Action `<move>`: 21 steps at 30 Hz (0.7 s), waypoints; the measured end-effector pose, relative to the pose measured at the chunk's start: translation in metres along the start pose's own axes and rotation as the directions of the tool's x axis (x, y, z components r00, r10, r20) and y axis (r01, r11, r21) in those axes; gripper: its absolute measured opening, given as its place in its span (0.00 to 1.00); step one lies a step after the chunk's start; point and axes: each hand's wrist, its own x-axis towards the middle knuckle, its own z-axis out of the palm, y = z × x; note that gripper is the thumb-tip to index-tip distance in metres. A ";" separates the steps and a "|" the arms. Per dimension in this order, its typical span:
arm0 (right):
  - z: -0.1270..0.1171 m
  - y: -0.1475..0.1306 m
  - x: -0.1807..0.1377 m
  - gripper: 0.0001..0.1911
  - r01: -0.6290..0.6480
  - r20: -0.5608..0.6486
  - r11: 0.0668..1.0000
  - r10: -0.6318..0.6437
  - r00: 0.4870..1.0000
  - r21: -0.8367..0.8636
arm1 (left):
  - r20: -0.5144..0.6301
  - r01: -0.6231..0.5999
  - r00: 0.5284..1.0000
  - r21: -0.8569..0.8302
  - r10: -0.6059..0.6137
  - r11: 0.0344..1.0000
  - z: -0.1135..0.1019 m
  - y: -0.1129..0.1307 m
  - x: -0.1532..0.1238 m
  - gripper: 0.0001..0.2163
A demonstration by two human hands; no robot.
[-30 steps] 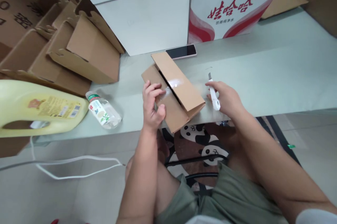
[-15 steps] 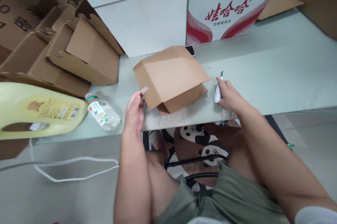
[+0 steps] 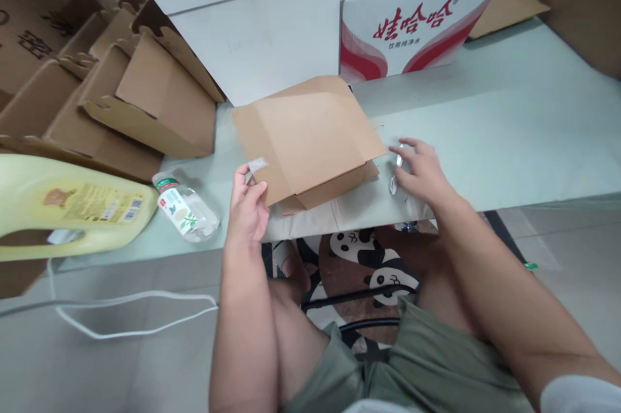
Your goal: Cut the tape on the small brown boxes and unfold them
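Note:
A small brown cardboard box (image 3: 317, 134) sits near the table's front edge, its lid and side flap spread over the top. My left hand (image 3: 249, 206) is at the flap's near-left corner, thumb in front and fingers curled behind it. A short strip of clear tape (image 3: 258, 164) shows at that edge, by my fingertips. To the right of the box, a white utility knife (image 3: 393, 184) lies on the table, partly hidden by fingers. Over it my right hand (image 3: 421, 170) is open with fingers apart; whether the fingertips touch the knife is unclear.
A clear plastic bottle (image 3: 187, 207) and a yellow jug (image 3: 72, 206) lie at the left. Behind them stand open cardboard boxes (image 3: 160, 92). White cartons (image 3: 407, 24) line the table's back. A white cable (image 3: 145, 296) hangs below the front edge.
My right hand has loosened from the utility knife, its fingers now spread. My left hand has closed at the box flap with the tape, and the flap is lifted flatter.

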 end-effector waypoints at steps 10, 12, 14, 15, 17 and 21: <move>0.025 -0.047 0.006 0.37 0.092 0.117 0.761 -0.216 0.969 0.643 | 0.199 0.014 0.980 0.039 -0.021 0.999 0.003 -0.013 -0.004 0.37; 0.030 -0.045 0.010 0.37 0.031 0.081 0.743 -0.113 0.990 0.669 | 0.236 -0.011 0.972 0.086 -0.010 0.996 0.003 -0.015 -0.004 0.40; 0.032 -0.043 0.012 0.37 -0.031 0.050 0.734 -0.003 0.999 0.678 | 0.223 -0.030 0.975 0.109 0.005 0.994 0.004 -0.016 -0.003 0.39; 0.032 -0.042 0.012 0.38 -0.055 0.034 0.733 0.044 0.998 0.678 | 0.204 -0.034 0.979 0.111 0.011 0.993 0.004 -0.016 -0.002 0.38; 0.029 -0.043 0.011 0.38 -0.068 -0.015 0.736 0.106 0.994 0.673 | 0.153 -0.038 0.988 0.102 0.022 0.994 0.006 -0.014 0.000 0.33; 0.018 -0.049 0.005 0.30 -0.022 -0.152 0.754 0.161 0.975 0.657 | 0.039 -0.007 0.999 0.073 0.004 0.997 0.010 -0.008 0.000 0.23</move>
